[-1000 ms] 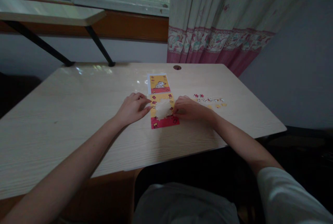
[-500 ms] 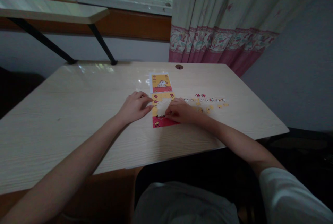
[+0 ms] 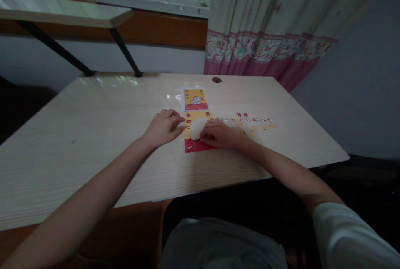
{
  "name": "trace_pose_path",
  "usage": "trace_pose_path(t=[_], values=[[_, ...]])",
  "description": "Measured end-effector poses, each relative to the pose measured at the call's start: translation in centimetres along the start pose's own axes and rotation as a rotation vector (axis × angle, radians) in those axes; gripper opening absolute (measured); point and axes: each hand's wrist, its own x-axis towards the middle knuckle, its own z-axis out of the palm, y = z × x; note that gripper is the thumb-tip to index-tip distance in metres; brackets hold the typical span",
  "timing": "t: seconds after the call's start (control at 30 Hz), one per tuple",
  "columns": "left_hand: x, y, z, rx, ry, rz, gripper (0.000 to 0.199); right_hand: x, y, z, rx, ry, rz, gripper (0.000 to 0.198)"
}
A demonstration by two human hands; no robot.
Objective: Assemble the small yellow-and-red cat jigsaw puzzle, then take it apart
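Observation:
A partly assembled jigsaw puzzle (image 3: 200, 145) lies on the table, its yellow and red border surrounding a pale bare middle. My left hand (image 3: 164, 127) rests at the puzzle's left edge, thumb and fingers apart, fingertips touching or very near the border. Over the puzzle's right side, my right hand (image 3: 218, 133) has its fingers pinched together by the lower part of the bare middle. Whatever is between those fingertips is hidden. Just beyond the puzzle is a printed picture (image 3: 195, 99) of a white animal on yellow and red.
Loose puzzle pieces (image 3: 256, 120) in white, yellow and red lie in rough rows right of my right hand. A raised shelf (image 3: 71, 13) on black legs stands at the back left. Behind the wooden table (image 3: 103, 135) hangs a flowered curtain (image 3: 250, 48) beside a window.
My right fingertips have shifted very slightly at the lower edge of the puzzle's bare middle. My left hand stays by the border. The whole view has moved a little.

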Motion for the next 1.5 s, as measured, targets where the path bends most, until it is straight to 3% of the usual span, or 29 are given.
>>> trace_pose_path(t=[0.5,0.83,0.97,1.13,1.5], values=[[0.0,0.1,-0.1,-0.018,-0.008,-0.006,0.037,-0.5,0.8,-1.7,0.012,0.020,0.080,0.014],[-0.1,0.2,-0.3,-0.009,0.009,0.005,0.035,-0.6,0.9,-1.2,0.021,-0.025,0.059,0.013],[-0.2,0.9,-0.9,-0.102,0.010,0.127,0.029,-0.6,0.9,-1.2,0.025,-0.012,0.049,0.012],[-0.3,2.8,-1.6,-0.267,-0.107,0.353,0.022,-0.5,0.8,-1.1,0.022,-0.005,0.042,0.008],[-0.2,3.9,-1.8,-0.224,-0.214,0.362,0.023,-0.6,0.9,-1.2,0.002,0.001,0.035,0.009]])
